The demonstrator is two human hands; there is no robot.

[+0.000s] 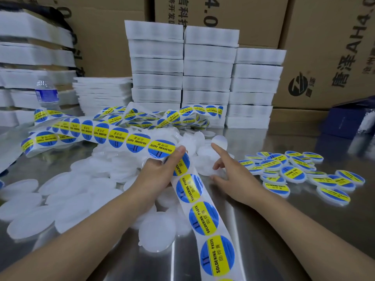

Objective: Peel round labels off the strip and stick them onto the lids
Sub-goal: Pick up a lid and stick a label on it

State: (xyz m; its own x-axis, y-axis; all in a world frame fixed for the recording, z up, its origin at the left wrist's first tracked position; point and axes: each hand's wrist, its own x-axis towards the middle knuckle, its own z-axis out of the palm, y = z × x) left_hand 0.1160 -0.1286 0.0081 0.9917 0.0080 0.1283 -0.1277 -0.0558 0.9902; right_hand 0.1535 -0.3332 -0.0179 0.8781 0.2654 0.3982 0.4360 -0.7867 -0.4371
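A long white strip [205, 218] of round blue-and-yellow "Soldering Paste" labels runs from the bottom centre up over my left hand [160, 171] and off to the far left. My left hand grips the strip at its bend, thumb on top. Just to the right, my right hand [229, 171] reaches into a heap of plain white round lids [85, 195], forefinger straight; the lower fingers touch a lid [205, 169], the hold itself is hidden. Several labelled lids [292, 173] lie in a pile on the right.
Stacks of white foam trays [207, 76] stand behind the heap, with cardboard boxes [328, 53] at the back. A water bottle [45, 94] stands at the left, a dark blue box [349, 120] at the right. The table top [263, 230] is shiny metal.
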